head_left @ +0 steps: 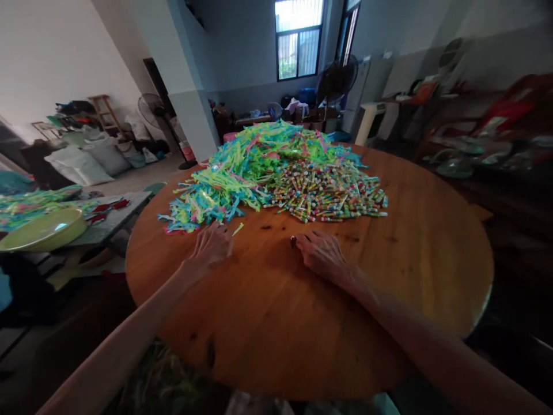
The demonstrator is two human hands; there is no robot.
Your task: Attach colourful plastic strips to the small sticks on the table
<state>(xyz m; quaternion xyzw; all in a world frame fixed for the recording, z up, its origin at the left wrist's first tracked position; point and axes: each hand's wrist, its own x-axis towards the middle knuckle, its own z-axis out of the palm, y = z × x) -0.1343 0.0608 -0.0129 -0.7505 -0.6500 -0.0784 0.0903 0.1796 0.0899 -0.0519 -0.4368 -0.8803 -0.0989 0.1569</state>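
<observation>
My left hand [212, 244] rests at the near edge of a heap of blue, green, yellow and pink plastic strips [242, 167]. Its fingers are curled downward, and what lies in them, if anything, is hidden. Just right of those fingertips lies a single yellow-green strip [238, 229]. Palm down on the wood, my right hand [320, 252] has bent fingers closed at a small dark and white piece [293, 241], too small to name. Beyond this hand spreads a pile of short, multicoloured printed tubes with white ends [332, 193].
Both heaps lie on a round wooden table [276, 323]. On the left, a yellow basin [47, 230] stands on a low table with more strips. White sacks [78, 164], a standing fan [158, 115] and a pillar [185, 86] are behind. A red chair [514, 109] stands at right.
</observation>
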